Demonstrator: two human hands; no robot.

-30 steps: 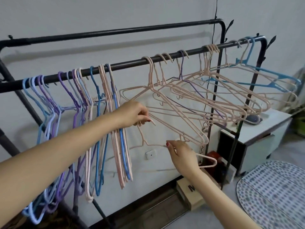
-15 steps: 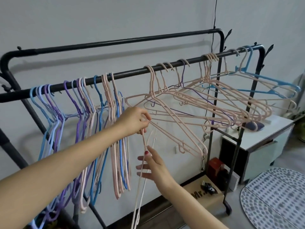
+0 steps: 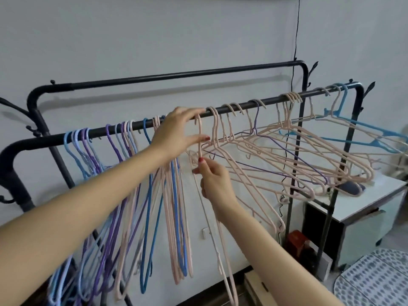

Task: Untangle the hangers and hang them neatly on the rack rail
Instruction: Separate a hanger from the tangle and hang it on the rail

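**Inspector:** Start at the fingers. Right hand (image 3: 215, 184)?

**Assistant:** Thumb and forefinger pinch the neck of a pink hanger (image 3: 199, 138), just under its hook. The other fingers curl loosely below.

**Inspector:** Left hand (image 3: 176, 133)?

**Assistant:** Fingers mostly straight, reaching over the rail (image 3: 271, 101). The thumb touches the hanger's neck and the fingertips lie at the rail beside the hook. It steadies; I judge it no firm grip.

**Inspector:** Where is the hanger?

**Assistant:** Its hook is at the rail, in the gap between the tidy group (image 3: 136, 184) to the left and the tangle (image 3: 287, 151) to the right. Whether the hook is seated, I cannot tell. The body hangs straight down past the right wrist.

**Inspector:** Handling?

**Assistant:** By appearance, thin coated wire: light, springy, likely to swing and to snag on a neighbour's notches. The neck is the sound place to hold it, since that controls the hook's turn.

**Inspector:** Remaining work?

**Assistant:** The tangle lies splayed and interlocked, pink with some purple and blue. Each should be lifted free by its neck, not dragged by an arm.

**Inspector:** Surroundings?

**Assistant:** A white desk (image 3: 362, 195) stands at the right, behind the rack.
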